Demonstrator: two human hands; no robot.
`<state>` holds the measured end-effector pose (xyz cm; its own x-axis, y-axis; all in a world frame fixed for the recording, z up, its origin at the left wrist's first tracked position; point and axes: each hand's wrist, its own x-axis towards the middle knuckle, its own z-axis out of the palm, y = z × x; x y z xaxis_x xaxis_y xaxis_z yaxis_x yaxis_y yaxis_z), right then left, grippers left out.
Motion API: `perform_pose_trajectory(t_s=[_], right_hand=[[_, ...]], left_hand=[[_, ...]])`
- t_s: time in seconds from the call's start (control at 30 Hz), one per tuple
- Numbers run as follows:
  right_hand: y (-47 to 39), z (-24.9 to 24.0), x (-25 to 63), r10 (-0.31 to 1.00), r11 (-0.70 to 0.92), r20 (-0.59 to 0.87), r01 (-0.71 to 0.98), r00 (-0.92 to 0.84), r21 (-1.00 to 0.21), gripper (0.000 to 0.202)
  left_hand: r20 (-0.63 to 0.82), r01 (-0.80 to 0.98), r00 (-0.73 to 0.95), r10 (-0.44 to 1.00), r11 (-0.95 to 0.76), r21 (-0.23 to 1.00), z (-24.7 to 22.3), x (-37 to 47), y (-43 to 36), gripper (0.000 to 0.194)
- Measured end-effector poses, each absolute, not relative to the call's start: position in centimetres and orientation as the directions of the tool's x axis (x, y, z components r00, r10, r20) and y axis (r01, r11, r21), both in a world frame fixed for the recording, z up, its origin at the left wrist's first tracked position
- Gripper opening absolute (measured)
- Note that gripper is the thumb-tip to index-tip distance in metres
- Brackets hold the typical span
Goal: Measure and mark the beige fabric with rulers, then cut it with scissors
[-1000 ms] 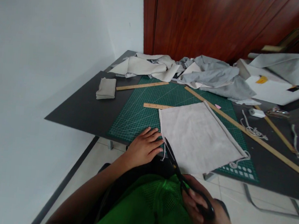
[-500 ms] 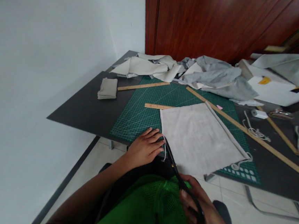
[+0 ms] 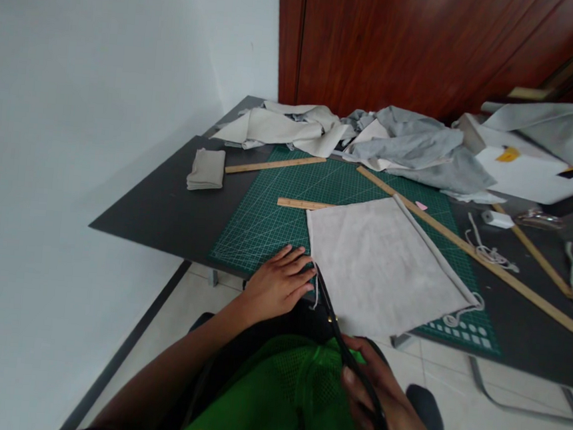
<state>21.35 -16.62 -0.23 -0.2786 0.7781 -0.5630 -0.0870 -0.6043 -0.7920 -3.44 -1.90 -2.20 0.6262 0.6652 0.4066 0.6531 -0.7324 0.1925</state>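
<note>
My left hand [image 3: 281,280] lies with its fingers stretched out at the front edge of the cutting mat, beside the left edge of a pale cloth piece [image 3: 377,263]. A thin white cord [image 3: 316,294] hangs by its fingertips at that edge. My right hand [image 3: 376,390] is closed round the handles of long black scissors [image 3: 336,330]. The blades point away from me, and their tips meet the cloth's left edge close to my left fingers. The cloth's near corner hangs over the table edge; another cord [image 3: 463,312] curls out of its right corner.
The green mat [image 3: 259,233] covers part of the dark table [image 3: 167,198]. Wooden rulers [image 3: 429,217] lie around the cloth. A folded cloth stack [image 3: 207,169] sits at left, crumpled fabric [image 3: 413,146] at the back, a white box [image 3: 526,166] at right.
The scissor handles in my right hand have come slightly closer together, with the right hand shifting a little. My left hand and the cloth stay in place.
</note>
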Motion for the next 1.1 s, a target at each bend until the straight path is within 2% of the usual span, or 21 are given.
perform_pose_trajectory(t_s=[1.1], right_hand=[[-16.6, 0.9, 21.5, 0.750, -0.634, -0.596, -0.055, -0.287, -0.772, 0.062]], left_hand=[[0.422, 0.648, 0.632, 0.650, -0.742, 0.172, -2.3, -3.5, -2.0, 0.032]])
